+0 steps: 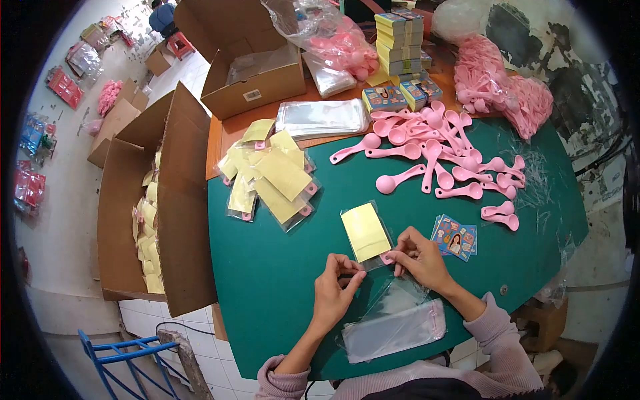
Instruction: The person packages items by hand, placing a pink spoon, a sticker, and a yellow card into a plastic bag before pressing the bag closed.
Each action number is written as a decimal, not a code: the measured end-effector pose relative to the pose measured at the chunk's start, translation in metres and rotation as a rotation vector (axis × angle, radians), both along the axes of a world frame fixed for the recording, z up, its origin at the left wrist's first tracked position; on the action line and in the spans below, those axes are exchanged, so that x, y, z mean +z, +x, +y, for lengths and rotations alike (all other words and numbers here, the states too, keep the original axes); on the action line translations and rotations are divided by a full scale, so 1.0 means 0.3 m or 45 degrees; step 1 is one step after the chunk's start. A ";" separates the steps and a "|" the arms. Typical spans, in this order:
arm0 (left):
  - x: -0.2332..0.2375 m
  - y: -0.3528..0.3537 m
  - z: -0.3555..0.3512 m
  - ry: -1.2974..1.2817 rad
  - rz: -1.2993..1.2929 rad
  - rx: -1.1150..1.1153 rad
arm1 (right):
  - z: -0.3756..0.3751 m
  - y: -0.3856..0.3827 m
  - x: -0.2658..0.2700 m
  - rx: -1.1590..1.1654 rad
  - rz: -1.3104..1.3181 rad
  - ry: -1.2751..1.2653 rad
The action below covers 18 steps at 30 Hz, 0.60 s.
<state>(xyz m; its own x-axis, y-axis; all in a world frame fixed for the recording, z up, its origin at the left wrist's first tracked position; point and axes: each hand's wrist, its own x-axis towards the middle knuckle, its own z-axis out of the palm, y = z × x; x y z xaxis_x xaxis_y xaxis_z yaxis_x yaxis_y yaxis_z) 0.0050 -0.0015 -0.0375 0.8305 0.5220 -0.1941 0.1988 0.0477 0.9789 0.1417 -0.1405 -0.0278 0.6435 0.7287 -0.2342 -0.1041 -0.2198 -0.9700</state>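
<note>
A clear plastic bag with a yellow card [365, 232] in it lies on the green table, and a pink spoon handle [387, 258] shows at its lower right corner. My left hand [335, 287] is closed in a pinch at the bag's lower left edge. With thumb and finger, my right hand [421, 261] pinches the lower right corner, by the spoon handle. Just below my hands lies a stack of clear bags [395, 331]. Beside my right hand are several blue printed cards [456, 238]. The spoon's bowl is hidden.
Loose pink spoons [432, 157] spread across the upper right. Filled bags with yellow cards [270, 175] are heaped at upper left. An open cardboard box [190, 200] stands left of the table. More clear bags [322, 119] and card stacks [400, 47] lie at the back.
</note>
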 end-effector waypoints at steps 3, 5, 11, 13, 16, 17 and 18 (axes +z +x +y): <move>-0.029 -0.007 0.004 0.031 -0.044 -0.036 | 0.004 -0.003 0.000 0.020 -0.035 0.039; -0.046 -0.013 0.015 -0.011 -0.015 -0.154 | 0.007 -0.003 0.004 0.020 -0.029 0.070; 0.024 0.003 0.051 -0.123 -0.006 -0.174 | -0.019 0.043 0.017 0.170 -0.295 -0.010; 0.055 0.012 0.107 0.137 -0.097 -0.135 | -0.035 0.137 0.019 -0.042 -0.949 -0.056; 0.124 0.046 0.206 0.413 -0.210 0.112 | -0.108 0.314 -0.011 -0.164 -1.666 -0.548; 0.127 0.049 0.208 0.417 -0.216 0.111 | -0.131 0.331 -0.022 -0.169 -1.672 -0.545; 0.126 0.054 0.213 0.946 -0.143 0.273 | -0.147 0.347 -0.026 -0.138 -1.714 -0.568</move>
